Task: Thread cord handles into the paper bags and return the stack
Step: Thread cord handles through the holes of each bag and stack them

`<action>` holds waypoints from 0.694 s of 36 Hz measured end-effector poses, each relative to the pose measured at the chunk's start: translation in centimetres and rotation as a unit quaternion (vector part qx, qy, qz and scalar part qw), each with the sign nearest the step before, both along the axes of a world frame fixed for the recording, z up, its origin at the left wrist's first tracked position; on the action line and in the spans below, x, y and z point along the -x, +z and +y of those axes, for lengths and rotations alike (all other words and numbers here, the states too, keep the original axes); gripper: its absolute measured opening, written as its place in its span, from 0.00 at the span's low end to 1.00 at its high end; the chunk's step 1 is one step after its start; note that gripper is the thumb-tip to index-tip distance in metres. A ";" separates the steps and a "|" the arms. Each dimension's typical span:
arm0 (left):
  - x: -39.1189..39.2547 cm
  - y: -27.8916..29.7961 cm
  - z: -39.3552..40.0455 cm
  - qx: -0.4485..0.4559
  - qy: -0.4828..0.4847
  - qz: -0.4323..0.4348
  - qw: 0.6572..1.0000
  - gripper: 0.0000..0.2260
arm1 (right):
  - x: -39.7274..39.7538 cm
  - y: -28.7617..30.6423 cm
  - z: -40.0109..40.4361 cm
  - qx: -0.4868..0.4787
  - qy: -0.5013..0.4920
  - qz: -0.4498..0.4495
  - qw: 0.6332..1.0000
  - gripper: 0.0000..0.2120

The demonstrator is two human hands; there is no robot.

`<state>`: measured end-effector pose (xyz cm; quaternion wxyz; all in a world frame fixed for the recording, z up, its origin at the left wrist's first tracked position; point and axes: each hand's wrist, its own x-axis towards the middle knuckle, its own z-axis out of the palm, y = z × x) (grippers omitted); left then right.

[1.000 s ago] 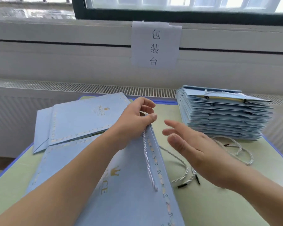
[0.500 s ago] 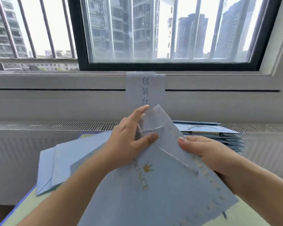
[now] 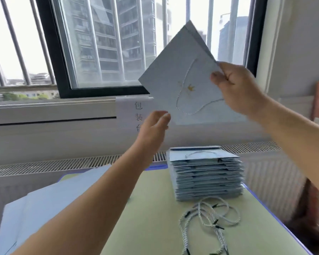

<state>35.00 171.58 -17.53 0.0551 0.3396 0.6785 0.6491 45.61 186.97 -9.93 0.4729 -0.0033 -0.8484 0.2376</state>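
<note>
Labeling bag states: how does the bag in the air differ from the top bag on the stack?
The lifted bag is up in front of the window, tilted corner-up; the top bag of the stack lies flat on the pile. The right hand grips the lifted bag at its edge; no hand touches the top bag. The left hand is open just below the lifted bag. Both are light blue with a white cord handle.

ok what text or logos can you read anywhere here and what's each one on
"包装台", top to bottom, on the white paper sign taped under the window; the last character is partly hidden behind the left hand.
Gold crown logo and lettering on the blue paper bag that the right hand holds up: too blurred to read.
Stacked bags and flat bags on the table: no print readable.
</note>
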 end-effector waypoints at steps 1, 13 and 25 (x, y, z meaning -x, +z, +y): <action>0.1 0.2 1.1 -0.008 -0.018 -0.048 0.999 0.09 | 0.6 -0.1 0.7 -0.032 -0.019 -0.010 0.999 0.16; 4.2 -1.3 8.2 -0.054 0.041 -0.244 0.967 0.07 | 7.9 -7.1 7.4 -0.306 -0.154 -0.166 0.925 0.22; 6.7 -6.6 7.6 -0.009 0.162 -0.008 0.987 0.18 | 7.6 -13.3 8.6 -0.331 -0.114 -0.339 0.873 0.28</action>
